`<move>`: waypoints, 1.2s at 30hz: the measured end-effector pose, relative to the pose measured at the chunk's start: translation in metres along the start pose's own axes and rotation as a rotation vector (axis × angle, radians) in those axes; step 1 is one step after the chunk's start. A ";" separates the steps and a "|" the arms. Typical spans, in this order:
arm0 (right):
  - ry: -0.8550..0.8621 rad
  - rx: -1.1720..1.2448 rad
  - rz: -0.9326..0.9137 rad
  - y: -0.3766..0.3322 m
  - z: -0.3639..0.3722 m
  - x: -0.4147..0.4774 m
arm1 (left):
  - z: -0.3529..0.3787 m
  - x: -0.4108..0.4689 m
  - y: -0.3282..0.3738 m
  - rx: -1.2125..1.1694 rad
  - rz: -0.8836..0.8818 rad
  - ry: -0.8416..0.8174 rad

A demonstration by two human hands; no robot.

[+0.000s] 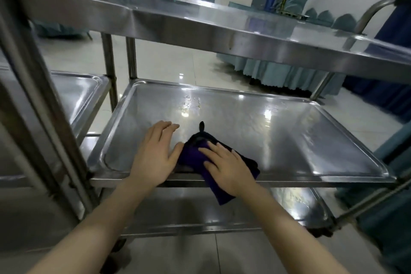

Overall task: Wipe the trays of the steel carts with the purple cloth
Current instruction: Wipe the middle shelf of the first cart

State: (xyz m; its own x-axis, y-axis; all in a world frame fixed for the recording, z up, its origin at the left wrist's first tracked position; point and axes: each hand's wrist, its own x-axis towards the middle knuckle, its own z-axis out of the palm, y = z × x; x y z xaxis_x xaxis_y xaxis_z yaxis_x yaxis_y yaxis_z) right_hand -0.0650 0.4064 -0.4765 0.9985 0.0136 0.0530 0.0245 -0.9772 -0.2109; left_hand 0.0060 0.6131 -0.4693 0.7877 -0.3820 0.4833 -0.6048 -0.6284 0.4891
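A steel cart stands in front of me with three trays. On its middle tray lies the purple cloth, bunched near the front edge, one corner hanging over the rim. My right hand presses flat on the cloth with straight fingers. My left hand rests flat on the bare tray just left of the cloth, its thumb touching the cloth's edge. A small patch of residue marks the tray farther back. The top tray hangs above my hands, and the bottom tray lies beneath.
A second steel cart stands close on the left, its upright post near my left arm. Tables skirted in teal cloth stand behind the cart. Blue fabric hangs at the right. The floor is glossy tile.
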 end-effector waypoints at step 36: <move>-0.003 -0.100 0.166 0.042 -0.001 0.128 | -0.032 -0.012 -0.069 0.185 -0.304 -0.008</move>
State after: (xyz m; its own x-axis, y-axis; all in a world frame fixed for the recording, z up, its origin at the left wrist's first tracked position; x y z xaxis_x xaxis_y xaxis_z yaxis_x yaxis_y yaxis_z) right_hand 0.0641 0.3667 -0.4773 0.9885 -0.1495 0.0229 -0.1457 -0.9822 -0.1189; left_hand 0.0348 0.6826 -0.4855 0.9299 -0.1631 0.3296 -0.3114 -0.8262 0.4696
